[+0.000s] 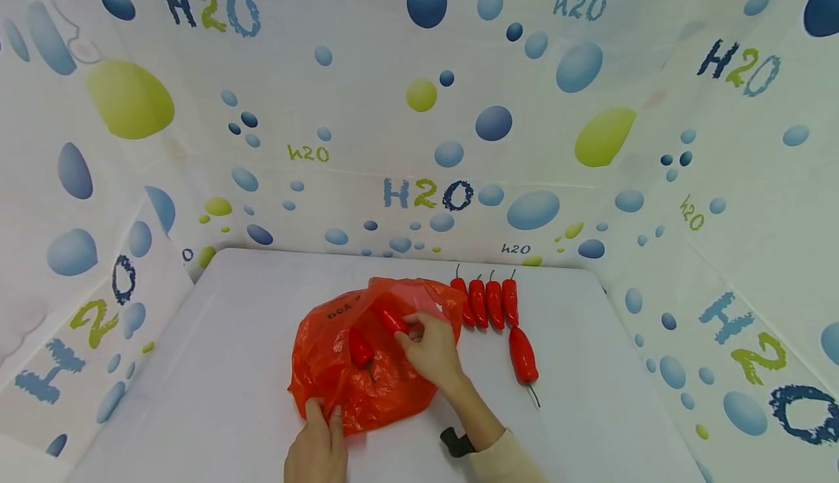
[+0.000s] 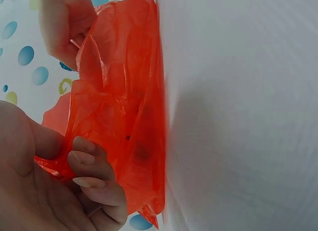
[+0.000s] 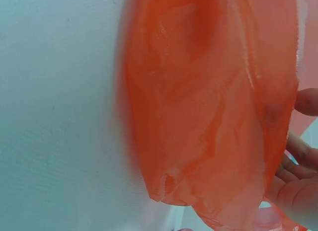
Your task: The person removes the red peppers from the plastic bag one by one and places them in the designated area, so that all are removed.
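A thin red plastic bag (image 1: 393, 395) lies on the table with its mouth spread. My left hand (image 1: 317, 445) pinches the near edge of the bag; in the left wrist view the thumb and fingers (image 2: 84, 159) of that hand grip the film. My right hand (image 1: 429, 348) holds a red chili pepper (image 1: 391, 318) by one end, over the bag's opening. Inside the bag rests another red pepper (image 1: 360, 350), its stem toward me. The right wrist view shows mostly the bag's side (image 3: 208, 116), with the right hand (image 3: 298, 176) partly behind the film.
Right of the bag, several red peppers (image 1: 494, 304) lie side by side, stems pointing away. One more pepper (image 1: 523, 355) lies nearer, stem toward me. White cloth covers the table (image 1: 216, 366); a patterned curtain (image 1: 367, 104) encloses it at the back and sides.
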{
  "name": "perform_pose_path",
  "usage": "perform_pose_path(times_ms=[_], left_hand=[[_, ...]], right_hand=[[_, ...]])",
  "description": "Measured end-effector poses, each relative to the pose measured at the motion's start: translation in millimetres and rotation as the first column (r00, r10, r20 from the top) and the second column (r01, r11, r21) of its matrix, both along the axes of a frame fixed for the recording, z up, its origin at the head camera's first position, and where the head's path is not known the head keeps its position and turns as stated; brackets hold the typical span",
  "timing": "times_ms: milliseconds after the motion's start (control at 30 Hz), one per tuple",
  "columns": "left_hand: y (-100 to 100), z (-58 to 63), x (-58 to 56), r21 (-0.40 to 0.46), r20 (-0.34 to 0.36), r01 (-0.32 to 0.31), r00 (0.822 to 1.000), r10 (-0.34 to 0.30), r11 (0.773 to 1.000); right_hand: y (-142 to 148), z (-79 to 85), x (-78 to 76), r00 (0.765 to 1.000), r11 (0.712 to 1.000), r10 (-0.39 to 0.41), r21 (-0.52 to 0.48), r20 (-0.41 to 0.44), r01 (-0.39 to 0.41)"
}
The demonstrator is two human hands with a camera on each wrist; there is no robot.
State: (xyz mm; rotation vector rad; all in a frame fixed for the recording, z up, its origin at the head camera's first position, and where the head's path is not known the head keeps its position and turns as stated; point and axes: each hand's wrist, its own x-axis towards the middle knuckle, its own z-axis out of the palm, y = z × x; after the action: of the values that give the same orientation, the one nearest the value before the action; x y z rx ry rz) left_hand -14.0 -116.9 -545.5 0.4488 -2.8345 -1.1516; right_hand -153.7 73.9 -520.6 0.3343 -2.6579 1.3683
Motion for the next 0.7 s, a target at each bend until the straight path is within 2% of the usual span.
perform_pose_path(times_ms=[167, 467, 700], left_hand=[[0, 0.1, -1.0, 0.002, 0.025, 0.005, 1.0, -0.005, 1.0], [0, 0.4, -1.5, 0.004, 0.028, 0.005, 1.0, -0.005, 1.0], [0, -0.9, 0.1, -0.007, -0.013, -0.011, 1.0, 0.011, 1.0]], right_hand=[[3, 1.0, 3.1, 1.0, 1.0, -0.01, -0.029, 0.011, 0.01], [12, 4.8, 10.7, 0.999, 0.996, -0.033, -0.079, 0.036, 0.036], [16, 6.7, 15.1, 0.999, 0.994, -0.045, -0.099, 0.025, 0.047]])
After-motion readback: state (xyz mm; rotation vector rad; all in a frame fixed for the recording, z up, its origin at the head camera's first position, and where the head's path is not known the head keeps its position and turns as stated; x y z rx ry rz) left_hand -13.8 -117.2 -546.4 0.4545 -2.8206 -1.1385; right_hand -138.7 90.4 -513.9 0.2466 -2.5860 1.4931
